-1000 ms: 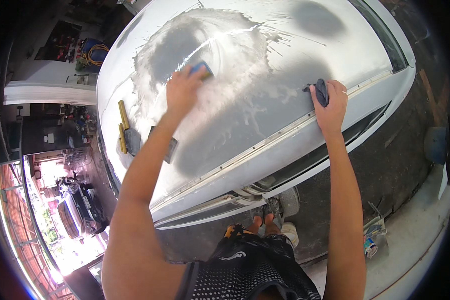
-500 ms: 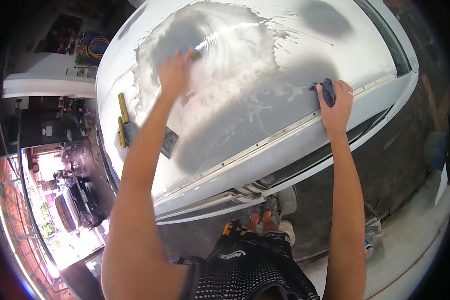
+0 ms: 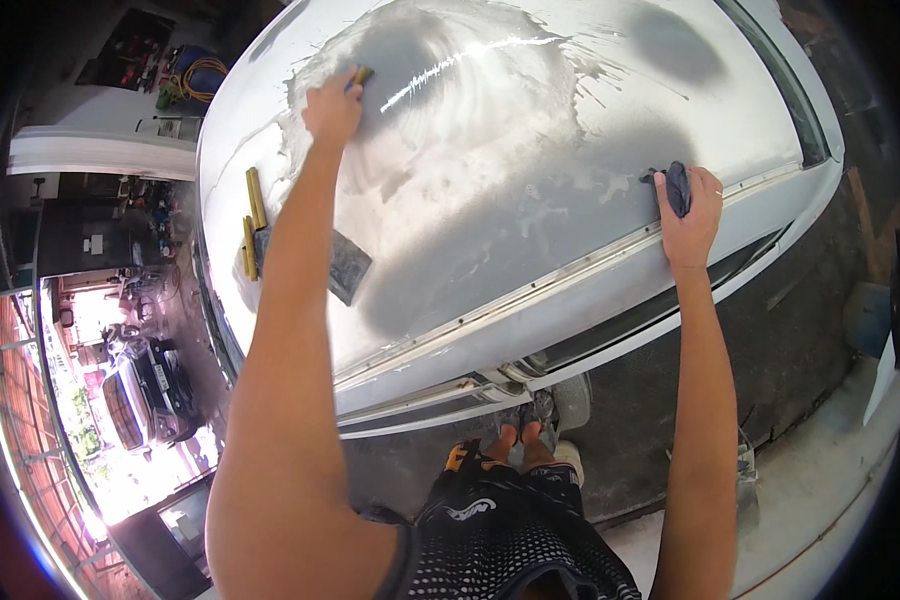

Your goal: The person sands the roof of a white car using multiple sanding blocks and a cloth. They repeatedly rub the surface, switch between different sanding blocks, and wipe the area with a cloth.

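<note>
The white car roof (image 3: pixel 430 210) has grey patches and a wet, milky film smeared over it. My left hand (image 3: pixel 332 108) reaches to the roof's far left part, closed around a small yellow-and-blue block (image 3: pixel 364 74) pressed on a grey patch. Fingers cover most of that block. At the roof's near right edge, my right hand (image 3: pixel 692 215) grips a bunched dark cloth (image 3: pixel 678 188), resting beside the roof channel. Two yellow strips (image 3: pixel 255 200) lie on the roof left of my left forearm. A dark grey flat sheet (image 3: pixel 348 268) shows partly behind that forearm.
A pale channel (image 3: pixel 510 305) with dark spots runs along the roof's near side, above the door windows. My feet (image 3: pixel 520 435) stand on the dark floor beside the car. Another dark car (image 3: pixel 150 390) is at the left, and a blue bucket-like container (image 3: pixel 867 318) at the right.
My left hand has moved a little up and left across the wet roof with the block. The right hand keeps its grip on the cloth at the edge; the whole view has shifted slightly.
</note>
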Available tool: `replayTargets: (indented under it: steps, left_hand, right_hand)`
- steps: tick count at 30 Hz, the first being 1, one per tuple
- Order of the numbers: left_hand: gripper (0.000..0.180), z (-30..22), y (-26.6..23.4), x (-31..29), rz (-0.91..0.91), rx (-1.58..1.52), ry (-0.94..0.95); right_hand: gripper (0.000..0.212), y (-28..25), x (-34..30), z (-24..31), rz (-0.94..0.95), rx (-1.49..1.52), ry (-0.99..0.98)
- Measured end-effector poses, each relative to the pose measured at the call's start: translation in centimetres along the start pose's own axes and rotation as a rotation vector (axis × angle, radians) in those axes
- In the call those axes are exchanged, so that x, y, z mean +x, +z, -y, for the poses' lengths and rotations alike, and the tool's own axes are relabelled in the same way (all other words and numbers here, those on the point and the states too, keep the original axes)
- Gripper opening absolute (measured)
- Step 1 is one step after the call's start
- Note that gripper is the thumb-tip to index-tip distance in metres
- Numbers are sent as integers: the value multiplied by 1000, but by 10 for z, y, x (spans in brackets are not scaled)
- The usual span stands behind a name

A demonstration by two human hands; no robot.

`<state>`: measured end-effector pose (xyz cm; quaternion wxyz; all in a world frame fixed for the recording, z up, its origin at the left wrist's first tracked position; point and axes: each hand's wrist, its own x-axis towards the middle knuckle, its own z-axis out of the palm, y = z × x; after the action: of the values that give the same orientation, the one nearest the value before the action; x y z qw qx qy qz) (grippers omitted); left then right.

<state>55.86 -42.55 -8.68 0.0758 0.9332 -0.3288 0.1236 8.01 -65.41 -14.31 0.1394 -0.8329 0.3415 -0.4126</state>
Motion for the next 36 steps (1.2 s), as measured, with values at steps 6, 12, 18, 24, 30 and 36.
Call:
replayTargets:
  steps: [6, 12, 18, 24, 30, 36]
  left_hand:
    - [41, -22, 25, -110, 37, -129, 275]
    - [40, 11, 6, -18, -31, -19, 56]
    - [39, -19, 35, -66, -41, 15, 259]
    - [38, 27, -5, -49, 59, -124, 39]
    - [39, 9, 20, -45, 48, -75, 58]
    - [43, 26, -12, -83, 43, -187, 98]
  right_hand:
    - [35, -10, -8, -22, 11, -85, 14]
    - [36, -2, -3, -2, 19, 6, -2]
    - [34, -7, -8, -23, 23, -101, 2]
    - [35, -3, -4, -10, 7, -27, 4]
    - [36, -3, -8, -13, 37, -77, 21]
    - [35, -12, -4, -14, 17, -50, 31]
